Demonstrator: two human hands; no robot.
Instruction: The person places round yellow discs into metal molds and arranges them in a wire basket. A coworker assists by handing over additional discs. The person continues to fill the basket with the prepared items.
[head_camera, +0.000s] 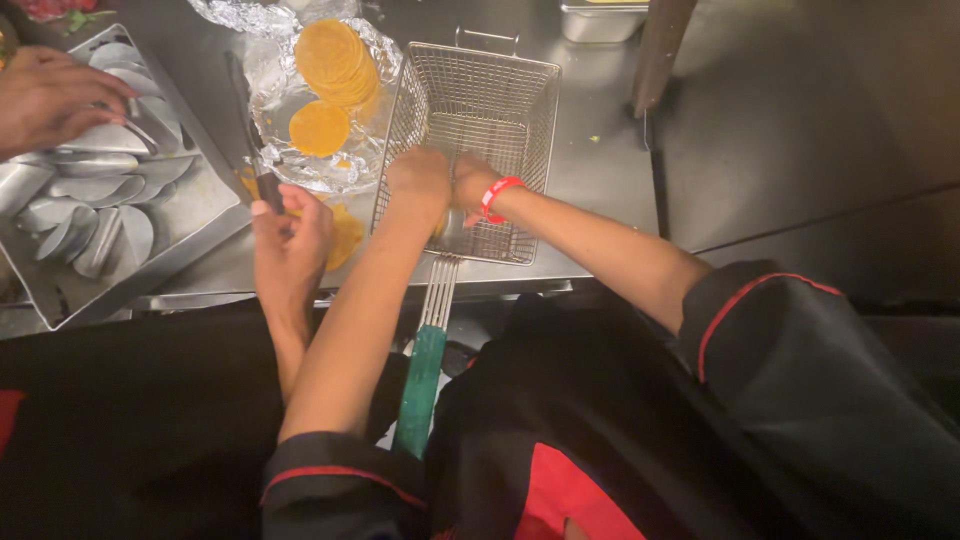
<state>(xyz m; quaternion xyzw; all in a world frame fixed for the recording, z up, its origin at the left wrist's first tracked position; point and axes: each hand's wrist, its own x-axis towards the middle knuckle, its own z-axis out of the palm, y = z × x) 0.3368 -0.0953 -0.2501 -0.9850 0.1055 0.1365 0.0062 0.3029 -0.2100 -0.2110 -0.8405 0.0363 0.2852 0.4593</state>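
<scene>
**Crowded basket, slipping risk**

Plainly, in the head view, both hands meet at the near wall of the wire fry basket (470, 140) on the desk (600, 170). Left hand (418, 185) and right hand (472, 182) reach in, forearms stretched forward, wrists bent down; whether the fingers are apart or clamped is hidden. The basket's green handle (420, 385) overhangs the near edge, so a bump from the body could likely tip it. A co-worker's hand (290, 235) works just left, where elbows may collide.

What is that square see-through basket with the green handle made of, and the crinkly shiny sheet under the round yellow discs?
The square wire basket looks like bare metal: thin silvery wires woven into a mesh. Its green handle seems coated, perhaps in rubber or plastic, since it looks matt. The crinkly shiny sheet under the round yellow discs looks like aluminium foil, creased and reflective.
</scene>
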